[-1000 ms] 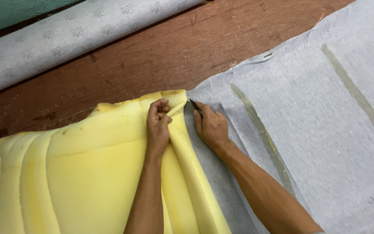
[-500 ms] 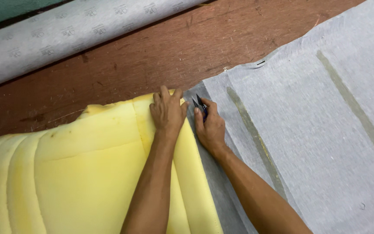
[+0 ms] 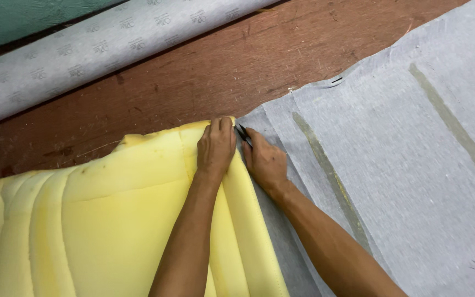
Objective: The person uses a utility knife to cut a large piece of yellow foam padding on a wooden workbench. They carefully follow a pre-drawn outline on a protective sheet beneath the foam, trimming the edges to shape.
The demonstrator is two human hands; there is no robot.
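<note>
A thick sheet of yellow foam (image 3: pixel 111 220), stitched in channels, lies over grey fabric (image 3: pixel 391 176) on a brown wooden table. My left hand (image 3: pixel 216 147) presses down on the foam's top right corner, fingers curled over its edge. Right beside it, my right hand (image 3: pixel 265 160) rests on the grey fabric and grips small dark thread snips (image 3: pixel 243 135), whose blades point up at the seam where foam meets fabric.
A long roll of grey printed fabric (image 3: pixel 83 52) lies across the far side of the brown wooden table (image 3: pixel 193 77). Two darker stripes (image 3: pixel 325 170) run down the grey fabric. A green surface shows at the top left corner.
My left hand went from pinching the foam's edge to pressing flat on its corner. The snips' blades were spread half a second ago and now sit close together at the seam.
</note>
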